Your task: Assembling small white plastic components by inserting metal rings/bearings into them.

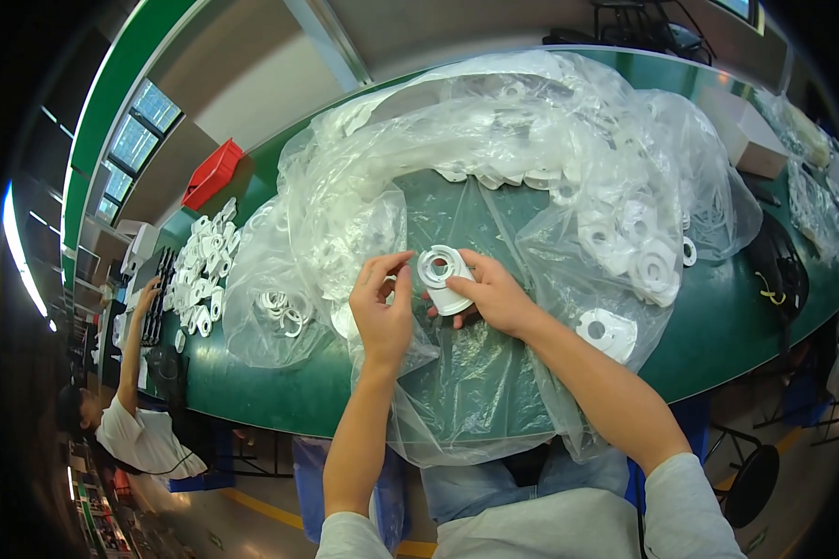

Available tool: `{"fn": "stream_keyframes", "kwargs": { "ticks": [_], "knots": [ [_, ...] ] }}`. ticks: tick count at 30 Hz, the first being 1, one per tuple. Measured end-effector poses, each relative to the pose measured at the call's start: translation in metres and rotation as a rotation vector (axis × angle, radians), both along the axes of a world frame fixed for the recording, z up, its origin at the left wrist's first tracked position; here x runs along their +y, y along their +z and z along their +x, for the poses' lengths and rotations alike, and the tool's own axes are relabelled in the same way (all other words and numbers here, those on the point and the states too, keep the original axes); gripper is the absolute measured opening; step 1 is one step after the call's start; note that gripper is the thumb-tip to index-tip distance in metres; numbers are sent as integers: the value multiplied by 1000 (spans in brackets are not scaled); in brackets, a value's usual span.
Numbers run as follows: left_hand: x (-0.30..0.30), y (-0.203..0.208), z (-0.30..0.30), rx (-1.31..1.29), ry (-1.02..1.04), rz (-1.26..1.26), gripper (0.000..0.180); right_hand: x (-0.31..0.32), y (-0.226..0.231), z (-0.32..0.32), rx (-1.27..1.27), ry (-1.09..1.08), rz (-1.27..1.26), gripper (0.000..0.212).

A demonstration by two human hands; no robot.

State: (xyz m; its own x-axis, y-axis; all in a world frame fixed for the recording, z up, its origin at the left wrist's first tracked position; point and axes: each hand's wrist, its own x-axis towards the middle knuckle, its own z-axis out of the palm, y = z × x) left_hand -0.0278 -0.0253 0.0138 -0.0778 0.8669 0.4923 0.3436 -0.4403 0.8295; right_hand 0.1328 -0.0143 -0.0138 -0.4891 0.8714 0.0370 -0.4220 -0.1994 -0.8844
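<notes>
In front of me, a white plastic part (pixel 449 300) with a round ring at one end is held by my right hand (pixel 496 296). The thumb presses on its face and the fingers lie underneath. My left hand (pixel 382 312) is just left of the part, its fingers curled with the thumb apart from them, and I see nothing between them. Both hands are above a clear plastic sheet (pixel 480 391) spread on the green table (pixel 270 387). To the right of my right forearm, a similar white part (pixel 608 334) lies on the sheet.
Large clear bags (pixel 494 102) of white parts curve around the far side. Loose white parts (pixel 205 261), a red bin (pixel 213 174) and a co-worker (pixel 144 429) are at left. A white box (pixel 741 135) and a black bag (pixel 778 279) sit at right.
</notes>
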Motion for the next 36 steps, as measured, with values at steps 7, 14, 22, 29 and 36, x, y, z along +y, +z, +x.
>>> {"fn": "stream_keyframes", "kwargs": {
  "ticks": [7,14,22,29,36],
  "knots": [
    [0,-1,-3,-14,-7,-18,17,-1,0,-3,-32,-41,20,30],
    [3,-6,-6,-206,-145,-247,18,-2,-2,-4,-24,-31,93,23],
    [4,-7,-13,-240,-150,-300,17,-3,-5,-5,-79,-44,183,22],
    [4,-6,-13,-221,-167,-279,17,-3,-2,-4,-74,-37,117,26],
    [3,-9,-11,-218,-158,-258,16,-4,0,-4,-61,-36,124,25]
  ]
}}
